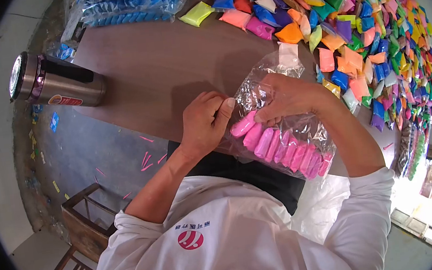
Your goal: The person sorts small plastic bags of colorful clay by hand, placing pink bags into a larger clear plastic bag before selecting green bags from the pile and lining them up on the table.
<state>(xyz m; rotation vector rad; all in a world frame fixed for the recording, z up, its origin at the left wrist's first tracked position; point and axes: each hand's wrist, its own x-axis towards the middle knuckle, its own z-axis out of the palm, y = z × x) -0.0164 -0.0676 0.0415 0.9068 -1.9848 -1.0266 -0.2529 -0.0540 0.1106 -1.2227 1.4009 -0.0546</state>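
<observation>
Clear bag [286,143] stuffed with pink sticks, held at table [166,71] edge near chest. Left hand [205,125] pinches bag rim, right hand [289,97] grips inside bag mouth. Brown tabletop; steel flask [55,84] left, colourful packet heap [363,27] far right, blue packs [126,4] at back.

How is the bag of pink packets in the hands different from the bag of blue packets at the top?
The pink bag is held by both hands, its mouth open; the blue bag lies untouched on the table. One holds pink packets, the other blue. Both are clear plastic with packets in rows.

No legible text on anything
</observation>
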